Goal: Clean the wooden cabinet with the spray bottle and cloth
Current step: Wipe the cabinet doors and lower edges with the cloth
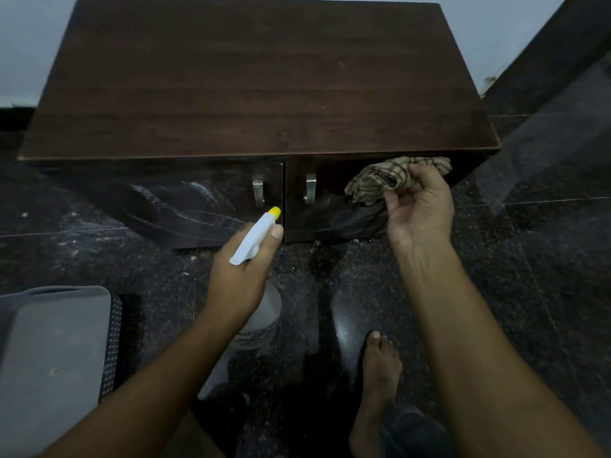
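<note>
Wooden cabinet (258, 87) stands on the speckled stone floor (545, 259) — dark grained top, two glossy doors with metal handles (258, 191). The left hand (238, 279) curls round the neck of the white, yellow-nozzled spray bottle (254, 239). The right hand (420, 206) pinches a crumpled checked cloth (380, 180) at the right door's top — hands apart.

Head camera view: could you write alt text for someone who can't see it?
A person's left hand grips a white spray bottle aimed at a dark wooden cabinet, while the right hand holds a checked cloth by its right door.
</note>
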`<action>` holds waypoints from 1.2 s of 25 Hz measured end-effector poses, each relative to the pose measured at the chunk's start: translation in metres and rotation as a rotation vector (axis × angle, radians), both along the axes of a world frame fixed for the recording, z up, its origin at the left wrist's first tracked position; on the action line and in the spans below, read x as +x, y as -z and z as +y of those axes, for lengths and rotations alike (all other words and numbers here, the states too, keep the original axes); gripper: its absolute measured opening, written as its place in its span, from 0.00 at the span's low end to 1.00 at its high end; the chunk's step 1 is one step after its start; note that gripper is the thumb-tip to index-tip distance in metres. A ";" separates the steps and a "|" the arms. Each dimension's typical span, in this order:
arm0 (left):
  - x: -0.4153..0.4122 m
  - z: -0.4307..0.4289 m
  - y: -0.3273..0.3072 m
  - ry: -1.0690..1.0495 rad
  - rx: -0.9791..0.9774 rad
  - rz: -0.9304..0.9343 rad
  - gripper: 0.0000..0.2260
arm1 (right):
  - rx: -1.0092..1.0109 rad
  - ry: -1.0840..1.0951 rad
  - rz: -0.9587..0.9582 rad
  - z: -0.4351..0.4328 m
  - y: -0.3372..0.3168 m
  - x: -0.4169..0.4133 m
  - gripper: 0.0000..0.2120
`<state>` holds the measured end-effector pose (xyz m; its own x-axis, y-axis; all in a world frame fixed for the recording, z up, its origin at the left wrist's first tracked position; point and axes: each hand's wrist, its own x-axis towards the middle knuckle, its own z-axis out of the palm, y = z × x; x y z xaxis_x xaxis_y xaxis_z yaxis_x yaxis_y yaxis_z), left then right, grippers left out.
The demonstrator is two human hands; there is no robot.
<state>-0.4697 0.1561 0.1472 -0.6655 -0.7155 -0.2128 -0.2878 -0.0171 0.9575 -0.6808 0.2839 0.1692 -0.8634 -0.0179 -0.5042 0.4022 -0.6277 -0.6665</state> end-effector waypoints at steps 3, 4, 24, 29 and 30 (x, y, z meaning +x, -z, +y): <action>0.006 -0.003 0.001 0.007 -0.026 -0.018 0.09 | -0.093 -0.012 -0.010 -0.003 -0.002 0.006 0.15; 0.007 -0.004 0.000 0.013 -0.033 -0.016 0.10 | -0.118 -0.023 -0.011 -0.010 -0.004 0.011 0.15; 0.059 -0.009 -0.068 -0.009 -0.120 0.017 0.05 | 0.031 -0.120 -0.140 -0.076 -0.025 0.077 0.10; 0.073 -0.006 -0.079 0.003 -0.154 0.007 0.23 | 0.090 -0.242 -0.142 -0.085 -0.029 0.085 0.11; 0.075 -0.003 -0.083 0.008 -0.149 0.012 0.23 | 0.086 -0.176 -0.148 -0.079 -0.028 0.078 0.10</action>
